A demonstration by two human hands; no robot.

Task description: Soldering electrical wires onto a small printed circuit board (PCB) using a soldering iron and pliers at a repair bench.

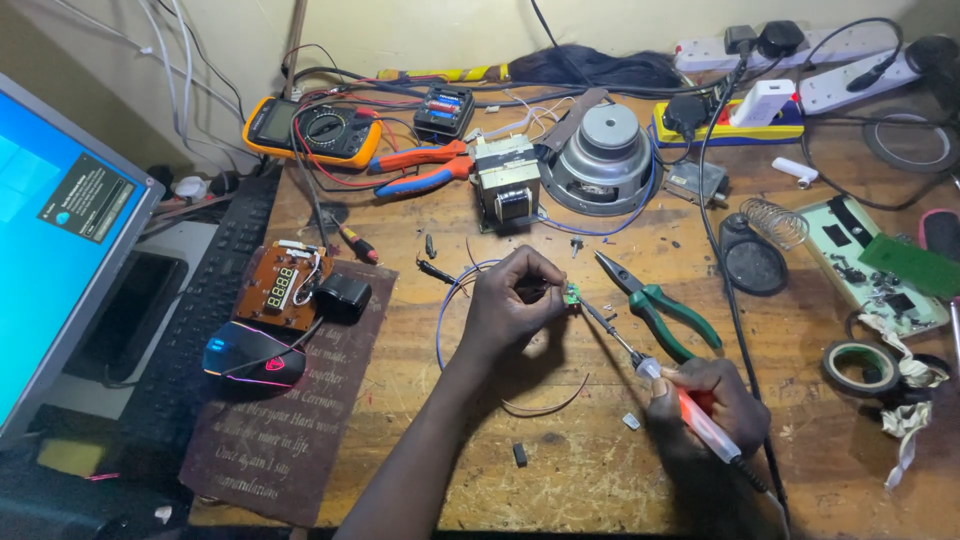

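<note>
My left hand [512, 305] pinches a tiny green circuit board [572, 294] with thin wires trailing from it, held just above the wooden workbench [560, 460]. In my right hand [712, 400] is a soldering iron [690, 405] with a red and clear handle. Its metal tip [600, 320] reaches up and left to the little board. Green-handled pliers [660, 305] lie on the bench just right of the board, between my two hands.
A transformer [505, 182], a speaker [605, 150], a yellow multimeter [312, 130] and red-blue pliers [425, 168] sit at the back. Left are a brown display board [282, 285], a mouse [255, 355], a keyboard [215, 290] and a monitor [50, 240]. Tape rolls [858, 365], boards and power strips [800, 85] crowd the right.
</note>
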